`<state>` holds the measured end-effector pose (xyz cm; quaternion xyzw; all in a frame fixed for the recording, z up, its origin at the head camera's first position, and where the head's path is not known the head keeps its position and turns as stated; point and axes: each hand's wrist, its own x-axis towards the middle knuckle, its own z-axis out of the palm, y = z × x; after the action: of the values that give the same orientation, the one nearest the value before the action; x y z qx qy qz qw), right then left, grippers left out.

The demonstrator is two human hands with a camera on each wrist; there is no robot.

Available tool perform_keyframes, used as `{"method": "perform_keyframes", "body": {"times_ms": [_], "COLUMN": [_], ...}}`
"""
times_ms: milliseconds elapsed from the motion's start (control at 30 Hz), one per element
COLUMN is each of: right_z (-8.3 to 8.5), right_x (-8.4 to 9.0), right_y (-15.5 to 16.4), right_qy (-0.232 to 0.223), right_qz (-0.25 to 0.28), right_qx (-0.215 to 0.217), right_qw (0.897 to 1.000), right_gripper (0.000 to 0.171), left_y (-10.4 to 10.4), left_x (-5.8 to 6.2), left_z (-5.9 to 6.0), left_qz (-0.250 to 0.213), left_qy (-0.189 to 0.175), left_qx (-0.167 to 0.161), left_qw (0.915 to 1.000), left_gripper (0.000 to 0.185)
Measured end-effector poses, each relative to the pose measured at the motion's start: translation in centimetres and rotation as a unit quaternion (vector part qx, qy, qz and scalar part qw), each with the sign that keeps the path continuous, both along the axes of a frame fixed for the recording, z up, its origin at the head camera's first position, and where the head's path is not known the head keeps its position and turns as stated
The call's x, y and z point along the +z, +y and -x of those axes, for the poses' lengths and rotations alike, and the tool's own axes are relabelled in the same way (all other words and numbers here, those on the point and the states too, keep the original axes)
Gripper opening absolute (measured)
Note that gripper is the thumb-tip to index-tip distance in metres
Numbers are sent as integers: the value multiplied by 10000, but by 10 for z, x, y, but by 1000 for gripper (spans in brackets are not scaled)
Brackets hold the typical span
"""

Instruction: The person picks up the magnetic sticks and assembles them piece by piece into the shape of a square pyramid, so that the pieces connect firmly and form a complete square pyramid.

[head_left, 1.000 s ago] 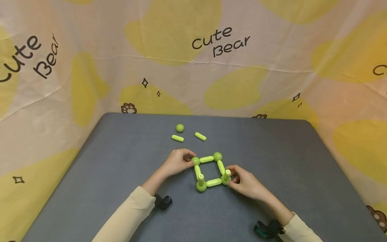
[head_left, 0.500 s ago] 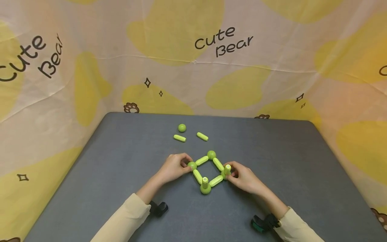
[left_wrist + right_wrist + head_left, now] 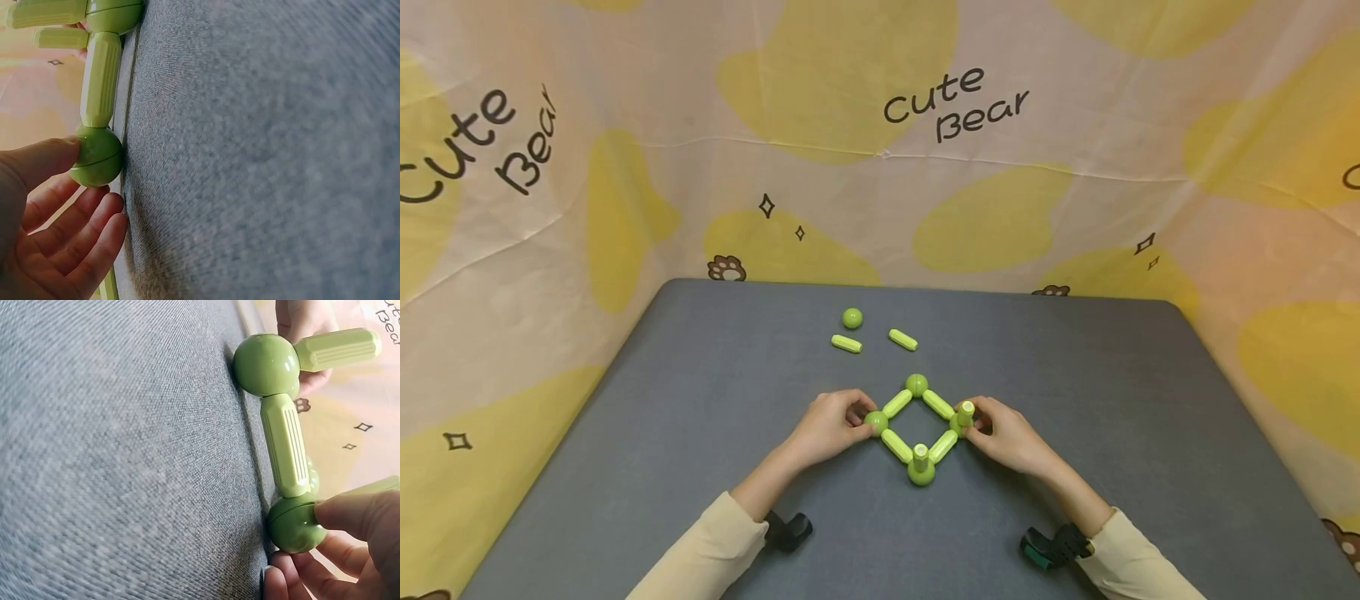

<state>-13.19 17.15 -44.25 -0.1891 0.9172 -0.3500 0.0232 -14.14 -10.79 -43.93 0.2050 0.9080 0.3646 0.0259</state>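
A four-sided frame of green balls and pale-green rods lies on the mat, one corner toward me. My left hand pinches the left corner ball between thumb and fingers; the left wrist view shows the thumb on this ball. At the opposite corner, my right hand holds the right ball, from which a short rod sticks up. Another upright rod stands on the near corner ball. The far corner ball bears no upright rod.
Beyond the frame lie a loose green ball, a left loose rod and a right loose rod. The grey mat reaches back to a patterned cloth wall, which also rises along both sides.
The frame has turned counterclockwise as seen from above, now with a corner toward me. My left hand has come nearer with its ball, while the right has shifted slightly away.
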Motion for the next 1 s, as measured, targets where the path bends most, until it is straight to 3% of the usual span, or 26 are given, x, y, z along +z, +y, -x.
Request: {"method": "perform_keyframes", "body": {"times_ms": [200,367,500,733,1000], "right_z": [1,1,1,0,2], "right_x": [0,0,0,0,-2], "right_y": [0,0,1,0,1], "right_qy": [30,29,2,16,53], "right_qz": [-14,18,40,18,27], "right_qx": [-18,1,-8,-28,-32], "right_qw": [10000,10000,10000,10000,10000], "right_gripper": [26,27,27,27,27], "left_y": [-3,-11,-21,-40,-46], "left_x": [1,8,14,15,12], "left_z": [1,11,27,60,82], "left_qz": [61,7,-187,-313,-144], "left_qy": [-108,-168,-47,552,647], "left_qx": [-156,-171,193,1006,1312], "left_qw": [9998,9997,9996,9929,9891], "left_gripper": [20,19,20,21,24]}}
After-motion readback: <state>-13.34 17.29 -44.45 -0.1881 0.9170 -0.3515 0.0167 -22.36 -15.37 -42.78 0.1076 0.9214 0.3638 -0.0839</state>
